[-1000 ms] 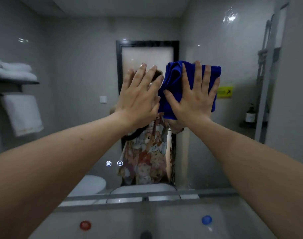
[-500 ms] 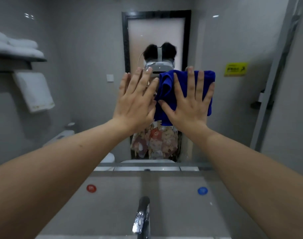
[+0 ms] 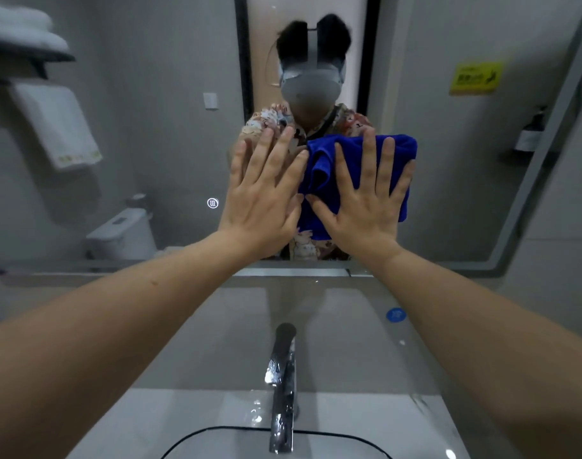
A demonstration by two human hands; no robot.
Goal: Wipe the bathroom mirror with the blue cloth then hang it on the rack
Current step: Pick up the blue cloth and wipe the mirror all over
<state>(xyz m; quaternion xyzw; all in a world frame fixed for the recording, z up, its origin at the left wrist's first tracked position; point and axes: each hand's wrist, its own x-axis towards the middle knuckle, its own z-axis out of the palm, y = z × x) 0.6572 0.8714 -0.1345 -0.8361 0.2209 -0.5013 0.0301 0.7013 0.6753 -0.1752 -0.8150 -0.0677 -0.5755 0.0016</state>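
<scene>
While wiping proceeds: crumpled blue microfibre cloth (image 3: 319, 173), pinned flat against wall-mounted bathroom mirror (image 3: 157, 127) low at its centre by right hand (image 3: 365, 200), fingers splayed to spread pressure. Left hand (image 3: 263, 197), open-palmed, holding nothing, rests beside it, probably for bracing.

A grey vanity counter (image 3: 196, 366) ran below the mirror, with a white basin (image 3: 216, 422) set into it at the near edge. A chrome faucet (image 3: 282, 385) stood upright at the basin's middle. A round blue sticker (image 3: 396, 315) was seen to the faucet's right, on the grey surface behind it; whether counter or wall could not be told.
</scene>
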